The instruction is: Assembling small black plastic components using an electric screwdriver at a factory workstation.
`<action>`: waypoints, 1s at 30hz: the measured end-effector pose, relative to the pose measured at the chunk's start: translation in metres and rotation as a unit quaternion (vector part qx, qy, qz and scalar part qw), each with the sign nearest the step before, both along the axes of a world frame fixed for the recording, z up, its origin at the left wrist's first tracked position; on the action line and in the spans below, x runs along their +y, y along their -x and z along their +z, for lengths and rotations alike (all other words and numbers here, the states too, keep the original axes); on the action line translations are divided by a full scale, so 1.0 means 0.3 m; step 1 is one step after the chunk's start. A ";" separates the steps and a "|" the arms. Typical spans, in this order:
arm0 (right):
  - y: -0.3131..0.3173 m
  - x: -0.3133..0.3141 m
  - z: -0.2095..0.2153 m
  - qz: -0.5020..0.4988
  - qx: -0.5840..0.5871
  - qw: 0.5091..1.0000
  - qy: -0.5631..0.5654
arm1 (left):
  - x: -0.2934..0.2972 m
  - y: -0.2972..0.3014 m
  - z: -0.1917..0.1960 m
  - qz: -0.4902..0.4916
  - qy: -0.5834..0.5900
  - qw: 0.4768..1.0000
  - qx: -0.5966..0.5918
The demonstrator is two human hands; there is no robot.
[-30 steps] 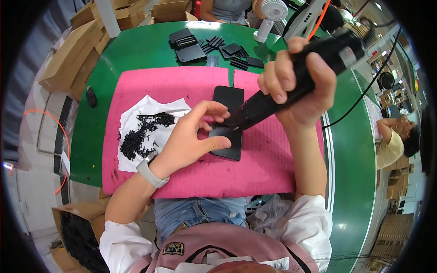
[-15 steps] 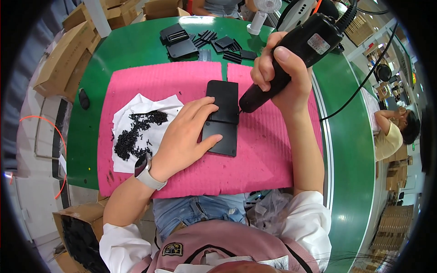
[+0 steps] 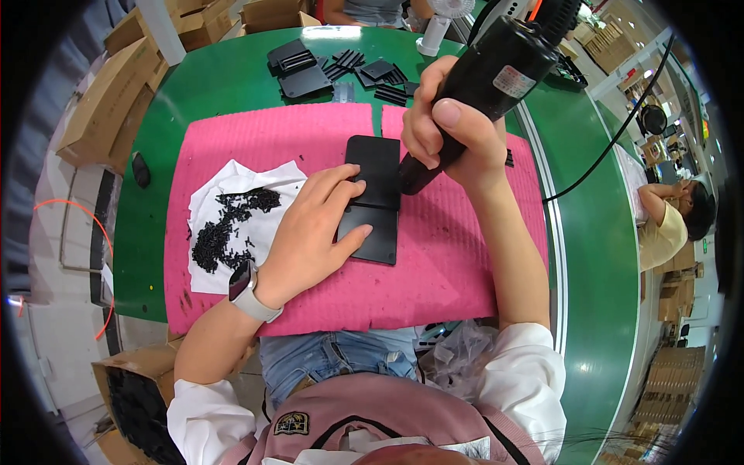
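A flat black two-part case (image 3: 373, 172) lies on the pink foam mat (image 3: 434, 287). My left hand (image 3: 314, 232) rests over its left side, fingers spread and their tips pressing on the black surface. In my right hand (image 3: 465, 136) is a black electric screwdriver (image 3: 496, 77), fingers wrapped round its body. It tilts down to the left, its nose at the right edge of the case's upper part; whether the bit touches cannot be made out. Left of my left hand, small black screws (image 3: 221, 236) are heaped on a white cloth (image 3: 291, 182).
Several black plastic parts (image 3: 306, 77) lie at the back of the green table (image 3: 147, 263). A white fan (image 3: 435, 31) stands behind them. The screwdriver's cord rises at the upper right, and another black cable (image 3: 597, 178) hangs by the table's right side. Cardboard boxes (image 3: 108, 116) stand at left.
My right hand and the screwdriver have moved a little left, with the handle tilting slightly more upright. The case has shifted slightly left in view; my left hand stays on it.
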State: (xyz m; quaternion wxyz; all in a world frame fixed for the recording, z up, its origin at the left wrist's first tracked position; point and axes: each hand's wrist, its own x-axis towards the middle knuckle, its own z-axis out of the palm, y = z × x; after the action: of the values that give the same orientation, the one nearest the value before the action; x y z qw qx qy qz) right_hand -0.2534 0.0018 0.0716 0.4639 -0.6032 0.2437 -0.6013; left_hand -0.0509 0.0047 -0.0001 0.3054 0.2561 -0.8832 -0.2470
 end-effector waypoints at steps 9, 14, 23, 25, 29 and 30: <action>-0.049 0.055 0.028 -0.081 0.068 0.994 0.027 | 0.026 0.034 0.030 0.026 0.118 0.991 -0.058; 0.022 0.055 0.047 -0.072 -0.071 0.994 -0.034 | 0.068 0.176 0.095 0.117 0.140 0.953 -0.240; 0.313 -0.008 -0.165 -0.334 0.332 0.868 -0.157 | -0.099 0.152 0.124 0.054 -0.026 0.979 -0.195; 0.278 -0.013 -0.174 -0.468 0.540 0.697 -0.053 | -0.171 0.089 0.148 0.034 -0.272 0.957 -0.094; 0.029 0.053 -0.078 -0.407 0.492 0.746 0.189 | -0.196 -0.009 0.125 0.040 -0.424 0.886 0.185; -0.011 0.072 -0.072 -0.350 0.489 0.762 0.241 | -0.181 -0.020 0.131 0.022 -0.433 0.875 0.218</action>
State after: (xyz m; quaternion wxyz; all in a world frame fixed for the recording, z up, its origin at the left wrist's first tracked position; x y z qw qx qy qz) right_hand -0.2501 0.0235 0.0500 -0.1217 -0.7799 0.4785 -0.3847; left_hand -0.0450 -0.0496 0.0391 0.3540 0.3219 -0.5935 -0.6472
